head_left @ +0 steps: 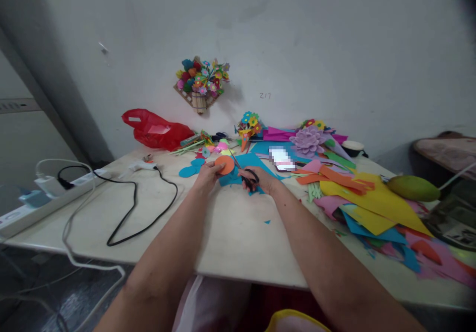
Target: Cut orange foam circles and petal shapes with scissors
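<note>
Between the fingers of my left hand (208,174) is an orange paper circle (225,165), held up over the table. My right hand (260,179) is closed around the black handles of a pair of scissors (250,177). The scissors' blades point up and to the left, close beside the circle's right edge; whether they touch it I cannot tell. Under both hands lies a blue sheet (245,162) with cut edges. Left of my left hand rest several blue circles (187,171). A small blue scrap (267,222) lies nearer to me.
A phone (281,158) lies right of the hands. Coloured sheets and scraps (357,198) cover the right side, with a green mango (413,188). On the left are a glue gun (143,166), its black cable (136,198), a power strip (80,188) and a red bag (158,129).
</note>
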### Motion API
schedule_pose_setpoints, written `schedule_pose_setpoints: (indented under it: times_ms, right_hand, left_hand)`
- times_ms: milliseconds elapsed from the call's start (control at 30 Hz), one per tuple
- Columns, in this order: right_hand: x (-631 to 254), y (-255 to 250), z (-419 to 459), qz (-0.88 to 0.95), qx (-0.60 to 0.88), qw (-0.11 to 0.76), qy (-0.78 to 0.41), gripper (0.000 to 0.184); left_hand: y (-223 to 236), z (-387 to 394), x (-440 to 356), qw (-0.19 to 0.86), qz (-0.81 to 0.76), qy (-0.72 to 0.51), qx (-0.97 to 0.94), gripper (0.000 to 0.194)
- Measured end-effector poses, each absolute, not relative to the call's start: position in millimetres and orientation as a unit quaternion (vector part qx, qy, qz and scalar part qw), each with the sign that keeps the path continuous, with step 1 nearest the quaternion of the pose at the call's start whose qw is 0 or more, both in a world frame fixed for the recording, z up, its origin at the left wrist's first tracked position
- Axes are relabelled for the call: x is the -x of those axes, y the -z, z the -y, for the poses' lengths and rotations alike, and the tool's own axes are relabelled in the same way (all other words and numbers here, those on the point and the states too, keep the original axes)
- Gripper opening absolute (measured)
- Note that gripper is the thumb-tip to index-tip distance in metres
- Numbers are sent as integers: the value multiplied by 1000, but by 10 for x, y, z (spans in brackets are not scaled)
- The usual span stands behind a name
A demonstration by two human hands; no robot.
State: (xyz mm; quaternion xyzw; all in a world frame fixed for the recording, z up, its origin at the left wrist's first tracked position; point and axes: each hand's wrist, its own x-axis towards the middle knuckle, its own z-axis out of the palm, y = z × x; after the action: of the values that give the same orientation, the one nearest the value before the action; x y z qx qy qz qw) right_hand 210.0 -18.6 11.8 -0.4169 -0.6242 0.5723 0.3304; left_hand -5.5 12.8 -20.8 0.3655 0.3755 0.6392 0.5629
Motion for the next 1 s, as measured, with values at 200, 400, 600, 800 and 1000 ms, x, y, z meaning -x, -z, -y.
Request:
schedule_pose_setpoints:
  times_ms: [200,400,600,800,1000]
  right_hand:
    - [-2074,-157,226,614,434,340,-565,34]
    - [-2053,-182,262,610,438,351,-560,34]
    - [-2034,-187,269,607,451,353,-552,31]
    - [-2040,-152,245,613,443,358,-547,31]
    - [-2029,-133,224,614,438,361,-548,32]
  left_hand:
    - [221,-148,58,575,-358,-630,-380,35]
    - [221,-134,45,576,-355,-624,-392,33]
    - [190,-100,1,572,-365,-626,-383,29]
    - [171,-90,-22,559,-400,-628,-365,35]
    - [194,-109,-9,571,-370,-640,-357,33]
